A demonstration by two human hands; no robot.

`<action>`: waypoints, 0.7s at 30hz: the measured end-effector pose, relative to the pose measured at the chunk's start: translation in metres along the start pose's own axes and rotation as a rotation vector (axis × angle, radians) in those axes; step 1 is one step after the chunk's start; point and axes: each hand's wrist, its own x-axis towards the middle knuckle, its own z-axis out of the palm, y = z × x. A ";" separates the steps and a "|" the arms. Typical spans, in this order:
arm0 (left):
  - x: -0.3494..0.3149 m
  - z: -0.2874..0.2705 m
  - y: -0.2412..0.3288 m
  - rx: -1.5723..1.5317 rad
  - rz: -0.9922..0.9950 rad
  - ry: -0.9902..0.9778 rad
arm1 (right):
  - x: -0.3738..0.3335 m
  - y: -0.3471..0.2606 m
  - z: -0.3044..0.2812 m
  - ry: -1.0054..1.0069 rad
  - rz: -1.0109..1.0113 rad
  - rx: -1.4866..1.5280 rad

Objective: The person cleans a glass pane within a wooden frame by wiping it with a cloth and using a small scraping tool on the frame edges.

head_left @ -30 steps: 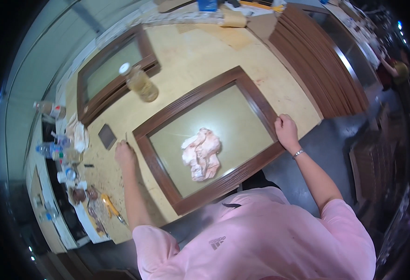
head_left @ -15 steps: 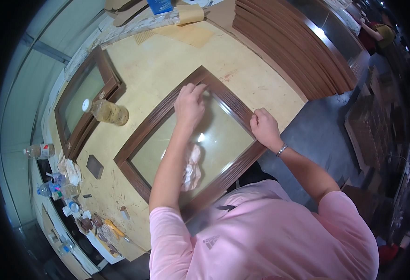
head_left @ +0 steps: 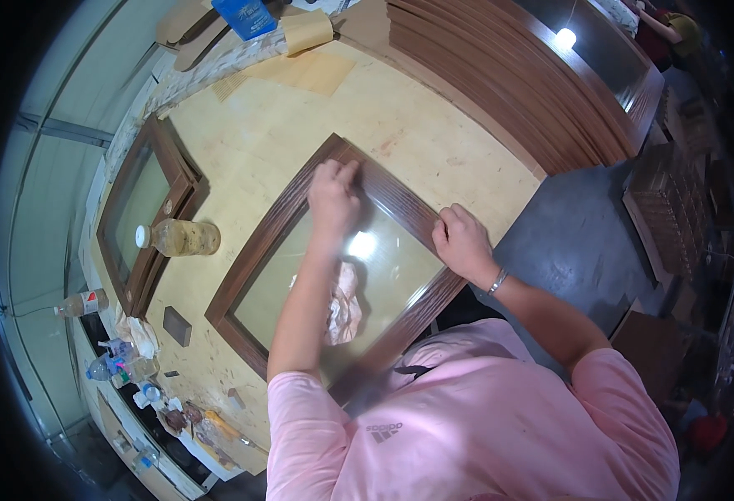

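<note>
A brown wood-grain frame with a glass pane (head_left: 383, 250) lies at a slant on the table in front of me. At its far corner, my left hand (head_left: 333, 199) is closed in a pinch over the inner edge where wood meets glass. What its fingers hold, if anything, is hidden. My right hand (head_left: 464, 242) is curled around the frame's right-hand side, close to the right corner. A crumpled whitish-pink cloth or paper (head_left: 344, 307) rests on the glass, partly behind my left forearm.
Framed glass panels (head_left: 137, 217) lie at the left, beside a bottle of yellowish liquid (head_left: 187, 238). A dark block (head_left: 176, 326) sits on the table (head_left: 275, 125). Several small bottles and tools crowd the left edge. Many frames (head_left: 509, 79) are stacked at the far right.
The view has shifted a little. My left hand stays pinched at the frame's far corner, moved slightly along the edge; my right hand remains on the right side.
</note>
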 end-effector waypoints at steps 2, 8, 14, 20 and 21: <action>-0.005 0.000 0.014 -0.064 0.043 -0.099 | 0.000 0.001 0.000 0.018 -0.015 0.022; 0.027 -0.005 -0.021 0.114 -0.114 -0.003 | 0.001 0.003 0.002 0.061 -0.054 0.084; 0.011 0.000 0.014 0.010 0.045 -0.101 | 0.001 0.006 0.002 0.061 -0.039 0.083; 0.030 -0.002 -0.008 0.148 -0.130 -0.078 | 0.000 0.002 0.001 0.058 -0.060 0.089; 0.021 -0.004 0.009 0.004 -0.016 -0.131 | 0.000 0.003 0.001 0.060 -0.059 0.085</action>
